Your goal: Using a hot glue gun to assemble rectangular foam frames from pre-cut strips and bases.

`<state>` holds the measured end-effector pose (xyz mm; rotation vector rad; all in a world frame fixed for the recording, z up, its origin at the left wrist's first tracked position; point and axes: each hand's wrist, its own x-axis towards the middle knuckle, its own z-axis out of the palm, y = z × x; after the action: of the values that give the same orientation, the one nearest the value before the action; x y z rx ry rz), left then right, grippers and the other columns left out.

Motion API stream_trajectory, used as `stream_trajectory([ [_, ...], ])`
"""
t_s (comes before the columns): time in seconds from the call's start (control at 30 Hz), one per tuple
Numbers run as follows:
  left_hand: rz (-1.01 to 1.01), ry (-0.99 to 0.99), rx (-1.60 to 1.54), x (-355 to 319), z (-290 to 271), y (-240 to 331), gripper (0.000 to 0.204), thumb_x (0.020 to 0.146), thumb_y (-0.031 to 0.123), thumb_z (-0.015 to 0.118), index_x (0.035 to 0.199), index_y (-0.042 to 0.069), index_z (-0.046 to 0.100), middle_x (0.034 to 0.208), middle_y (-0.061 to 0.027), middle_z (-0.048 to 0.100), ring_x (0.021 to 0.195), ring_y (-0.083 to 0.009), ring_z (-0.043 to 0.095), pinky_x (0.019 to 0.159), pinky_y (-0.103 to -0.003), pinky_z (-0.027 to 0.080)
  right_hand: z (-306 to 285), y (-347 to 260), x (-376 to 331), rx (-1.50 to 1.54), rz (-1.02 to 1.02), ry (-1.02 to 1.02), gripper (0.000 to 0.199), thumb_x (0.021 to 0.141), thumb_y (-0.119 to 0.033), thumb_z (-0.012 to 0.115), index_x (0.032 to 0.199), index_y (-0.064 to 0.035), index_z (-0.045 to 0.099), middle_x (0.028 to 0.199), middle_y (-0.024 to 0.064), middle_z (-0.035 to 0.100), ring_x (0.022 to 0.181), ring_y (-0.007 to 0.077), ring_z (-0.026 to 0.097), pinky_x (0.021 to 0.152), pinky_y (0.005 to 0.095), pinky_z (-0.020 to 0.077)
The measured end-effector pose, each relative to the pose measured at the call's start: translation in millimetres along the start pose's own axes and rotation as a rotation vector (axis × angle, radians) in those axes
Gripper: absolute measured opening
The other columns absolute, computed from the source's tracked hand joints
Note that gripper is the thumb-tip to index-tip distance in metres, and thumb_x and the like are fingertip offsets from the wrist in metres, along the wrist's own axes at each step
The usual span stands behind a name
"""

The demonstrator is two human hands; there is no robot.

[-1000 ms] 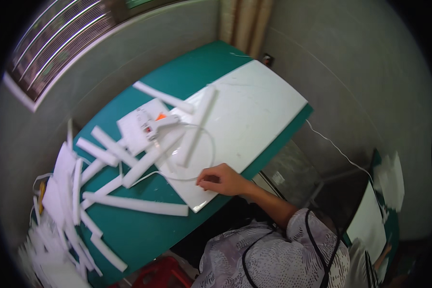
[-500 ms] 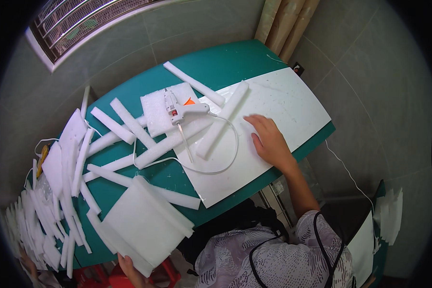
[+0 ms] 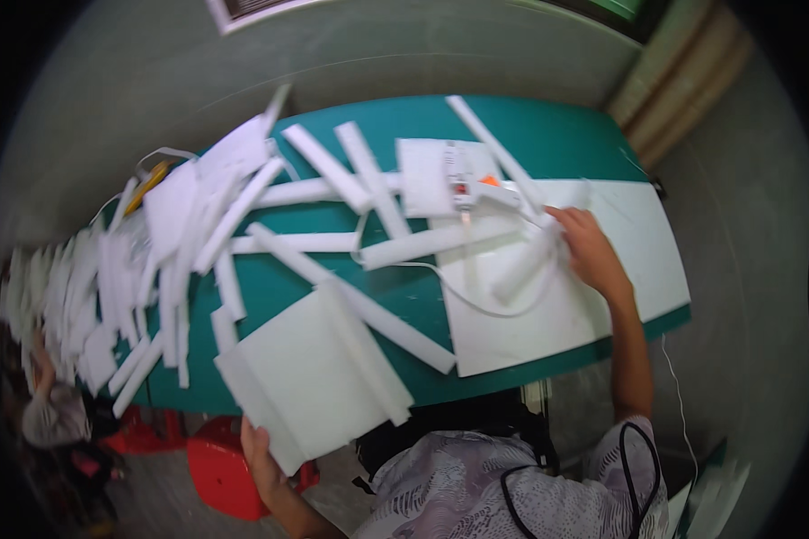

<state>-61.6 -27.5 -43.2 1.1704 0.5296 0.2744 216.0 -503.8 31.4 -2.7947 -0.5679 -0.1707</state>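
"Foam panel — by what is it held?"

"It is gripped along its left side by the left hand, over the near edge of the green table. Two opposite sides are edged with raised strips. Whether the table is touched by it cannot be told."

"And the right hand?"

"Its curled fingers are laid at a white foam bar; because of blur, it cannot be told whether the bar is gripped. The bar is carried slantwise on a white board, by which the table's right end is mostly covered."

"What is seen farther out?"

"A glue gun is rested on a foam block towards the far edge, its cable looped onto the board. Loose foam strips are heaped at the table's left end. Beyond the near edge, a red stool is seen, and a co-worker is glimpsed past the near left corner."
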Motion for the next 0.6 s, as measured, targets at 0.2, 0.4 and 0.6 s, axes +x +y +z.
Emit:
stream_trajectory([
  [0.2,0.042,0.035,-0.067,-8.4,-2.8,9.2,0.071,0.086,0.022,0.065,0.141,-0.005,0.031,0.136,-0.0166,0.046,0.123,-0.0251,0.047,0.106,-0.036,0.034,13.7,-2.7,11.8,-0.111,-0.006,0.007,0.048,0.074,0.012,0.061,0.119,-0.0028,0.054,0.124,0.0141,0.053,0.121,0.0338,0.045,0.103,0.0384,0.0393],
  [0.4,0.018,-0.114,-0.003,8.1,11.7,0.9,0.064,0.086,0.016,0.066,0.14,-0.002,0.035,0.133,-0.0144,0.047,0.119,-0.0222,0.051,0.101,-0.034,0.04,17.5,49.2,-1.6,-0.189,0.032,0.013,0.048,0.073,0.011,0.061,0.119,0.0016,0.053,0.126,0.0192,0.05,0.121,0.037,0.044,0.102,0.0412,0.039],
  [0.6,-0.033,-0.106,0.011,-1.7,10.4,-5.8,0.065,0.088,0.022,0.067,0.141,0.001,0.035,0.12,-0.0109,0.047,0.101,-0.0183,0.058,0.086,-0.028,0.048,-6.6,23.5,-0.7,-0.311,-0.123,0.036,0.037,0.083,0.005,0.05,0.119,-0.0002,0.055,0.123,0.0193,0.053,0.116,0.0362,0.047,0.098,0.0449,0.0391],
])
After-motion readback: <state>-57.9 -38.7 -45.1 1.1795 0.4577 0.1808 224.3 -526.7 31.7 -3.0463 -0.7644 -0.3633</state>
